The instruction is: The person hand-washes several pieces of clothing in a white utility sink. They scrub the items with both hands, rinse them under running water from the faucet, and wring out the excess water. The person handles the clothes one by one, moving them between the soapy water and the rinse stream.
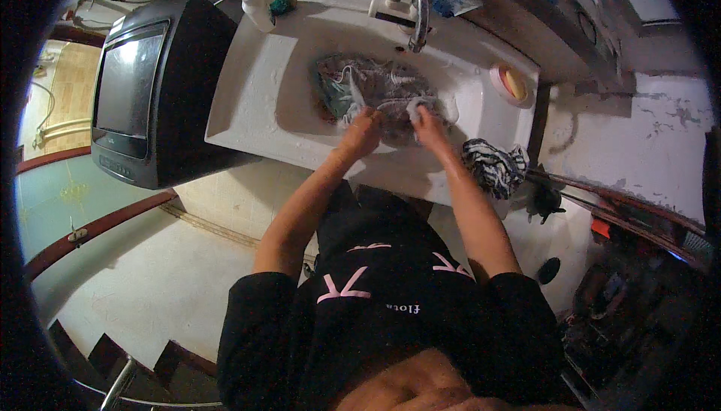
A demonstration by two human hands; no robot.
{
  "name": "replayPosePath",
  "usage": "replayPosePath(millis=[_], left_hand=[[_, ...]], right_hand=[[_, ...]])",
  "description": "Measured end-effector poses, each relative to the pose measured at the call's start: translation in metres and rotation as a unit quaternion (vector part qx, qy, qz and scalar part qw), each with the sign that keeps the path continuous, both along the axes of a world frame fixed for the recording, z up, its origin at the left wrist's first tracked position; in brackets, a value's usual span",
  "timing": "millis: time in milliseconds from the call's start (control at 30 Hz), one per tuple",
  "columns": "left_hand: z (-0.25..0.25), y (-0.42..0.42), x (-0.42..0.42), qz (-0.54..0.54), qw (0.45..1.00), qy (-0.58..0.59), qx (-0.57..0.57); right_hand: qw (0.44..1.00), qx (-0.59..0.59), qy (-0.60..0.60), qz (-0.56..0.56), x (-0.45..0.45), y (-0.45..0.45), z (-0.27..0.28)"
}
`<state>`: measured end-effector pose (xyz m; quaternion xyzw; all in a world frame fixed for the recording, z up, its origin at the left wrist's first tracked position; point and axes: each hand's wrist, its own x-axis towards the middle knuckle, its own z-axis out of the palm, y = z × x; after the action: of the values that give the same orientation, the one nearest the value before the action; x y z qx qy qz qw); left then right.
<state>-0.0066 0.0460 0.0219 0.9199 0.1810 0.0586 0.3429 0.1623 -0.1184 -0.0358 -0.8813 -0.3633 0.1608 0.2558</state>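
Note:
Wet grey cloth (pixel 388 79) lies bunched in the basin of a white sink (pixel 248 90). My left hand (pixel 363 130) is closed on a pale part of the cloth at the near side of the basin. A short way to the right, my right hand (pixel 429 128) grips another whitish, bunched part. Between the hands the fabric hangs down into the basin. A greenish patch (pixel 335 95) shows at the left of the heap; whether it is cloth or water, I cannot tell.
A curved metal faucet (pixel 419 8) rises behind the basin. A white bottle (pixel 257 11) and green scrubber (pixel 281 4) stand at the back left. A soap dish (pixel 521 95) is at right; a striped cloth (pixel 493 166) drapes the front rim. Left is a black boxy appliance (pixel 188 95).

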Motion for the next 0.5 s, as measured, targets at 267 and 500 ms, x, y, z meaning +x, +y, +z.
replayPosePath(millis=[267,500], left_hand=[[-0.03,0.013,0.002,-0.046,0.976,0.212,0.036],[0.065,0.024,0.027,0.038,0.993,0.035,0.108]], right_hand=[[0.953,-0.183,0.228,0.083,-0.03,0.017,0.063],[0.899,0.172,0.401,0.039,0.004,0.033,0.224]])
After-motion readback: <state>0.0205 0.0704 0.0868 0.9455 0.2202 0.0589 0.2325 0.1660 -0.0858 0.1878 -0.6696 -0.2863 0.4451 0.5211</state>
